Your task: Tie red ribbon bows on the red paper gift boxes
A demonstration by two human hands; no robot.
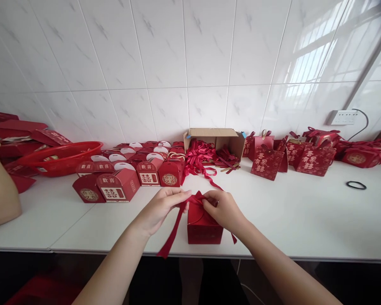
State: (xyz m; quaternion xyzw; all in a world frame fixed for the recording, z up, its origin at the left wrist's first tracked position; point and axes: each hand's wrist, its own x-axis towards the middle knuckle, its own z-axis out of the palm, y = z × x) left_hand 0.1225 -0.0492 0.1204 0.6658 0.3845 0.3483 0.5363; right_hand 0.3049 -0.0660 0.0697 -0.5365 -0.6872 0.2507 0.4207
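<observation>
A small red gift box (205, 234) stands upright near the table's front edge, between my hands. At its top, a red ribbon (174, 232) is looped into what looks like a bow or knot. My left hand (160, 208) pinches the ribbon at the box's upper left, and one long tail hangs down from it. On the upper right, my right hand (222, 208) has its fingers closed on the ribbon, with a short end showing below the wrist. The exact finger grip on the knot is partly hidden.
Behind the box, an open cardboard carton (216, 132) holds a heap of red ribbons (200, 151). Rows of red gift boxes (122, 184) stand left, beside a red plastic basin (63, 157). Tied red boxes (316, 161) and a black ring-shaped band (356, 185) are right. Another person's arm (1, 186) shows far left.
</observation>
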